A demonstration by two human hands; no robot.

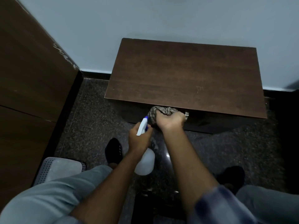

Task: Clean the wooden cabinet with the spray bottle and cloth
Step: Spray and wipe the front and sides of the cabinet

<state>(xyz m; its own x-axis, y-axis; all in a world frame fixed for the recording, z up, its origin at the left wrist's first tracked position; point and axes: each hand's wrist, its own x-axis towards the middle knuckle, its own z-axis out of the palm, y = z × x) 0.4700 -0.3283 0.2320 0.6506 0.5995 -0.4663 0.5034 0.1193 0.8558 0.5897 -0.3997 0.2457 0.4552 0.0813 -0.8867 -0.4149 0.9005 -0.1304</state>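
Note:
A low dark wooden cabinet stands against the pale wall, seen from above. My right hand grips a bunched grey-brown cloth and presses it against the cabinet's front face just under the top edge, beside a small metal knob. My left hand holds a white spray bottle by the neck, its white trigger head with a blue nozzle pointing up toward the cloth. The cabinet's front is mostly hidden below its top.
A tall brown wardrobe panel fills the left side. A perforated grey plastic basket sits on the dark speckled floor by my left knee. My feet in dark socks rest on the floor before the cabinet.

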